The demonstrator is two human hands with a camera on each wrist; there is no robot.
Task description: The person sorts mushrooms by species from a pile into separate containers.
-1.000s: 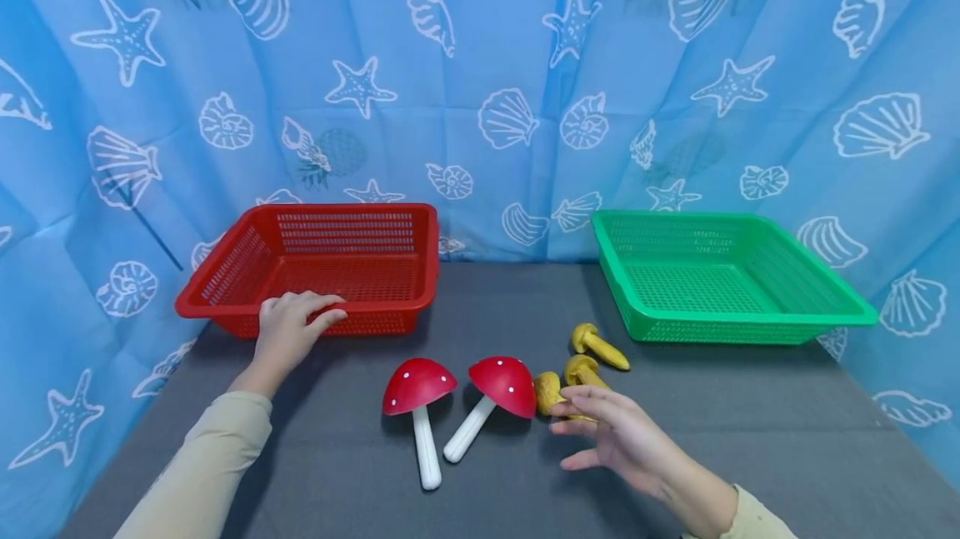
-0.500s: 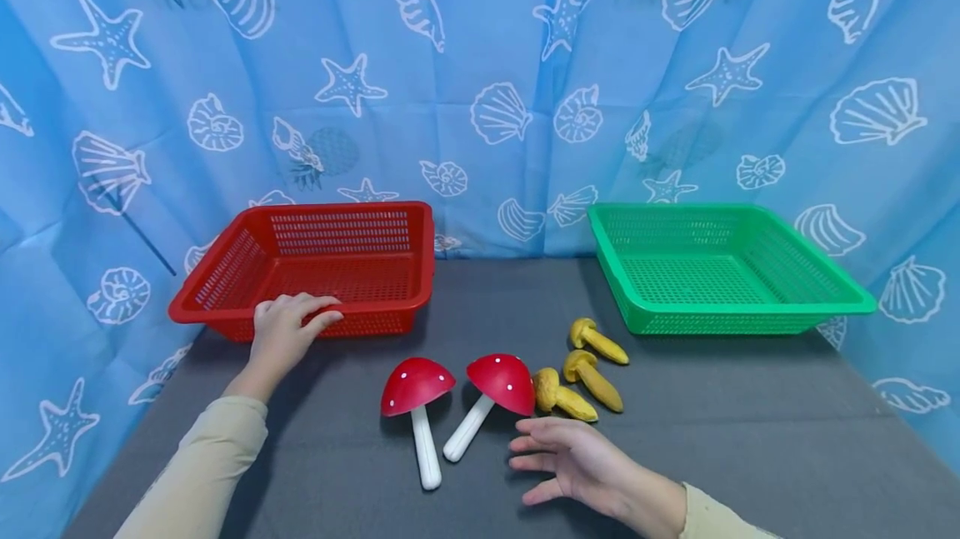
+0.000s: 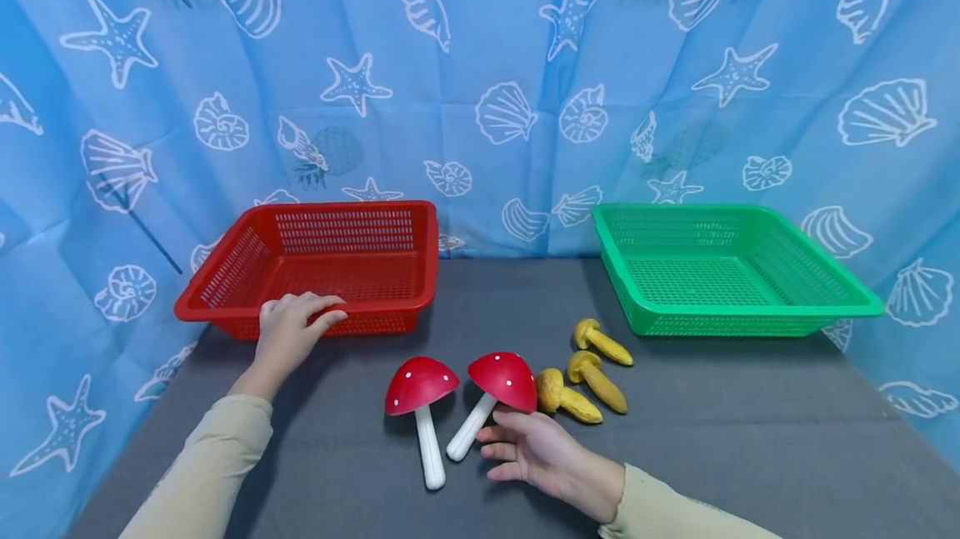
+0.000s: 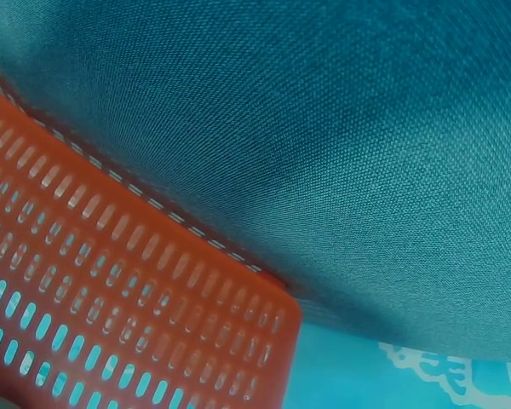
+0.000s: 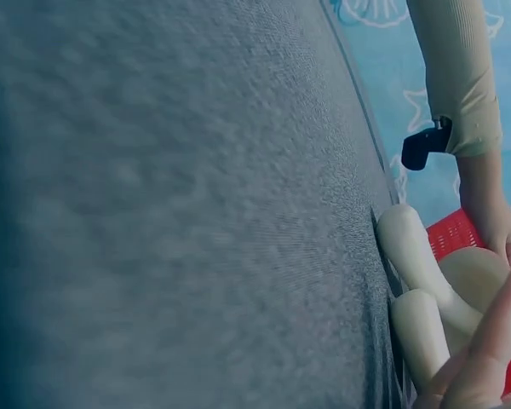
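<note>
Lower centre: right hand (image 3: 536, 454), grip moderately wide, beside red-domed, white-stemmed mushroom (image 3: 502, 381); better pinch stem (image 3: 468, 434) squarely. Left hand (image 3: 288, 331) holds red plastic basket (image 3: 378, 322).

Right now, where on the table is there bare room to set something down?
Bare cloth shows between the red basket and green basket, right of the yellow mushrooms, and between the left arm and left red mushroom. It's crowded around the right hand, right red mushroom and yellow mushrooms.

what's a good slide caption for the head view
Left hand at a red basket, right hand by two red mushrooms; yellow mushrooms and green basket at right.
</note>
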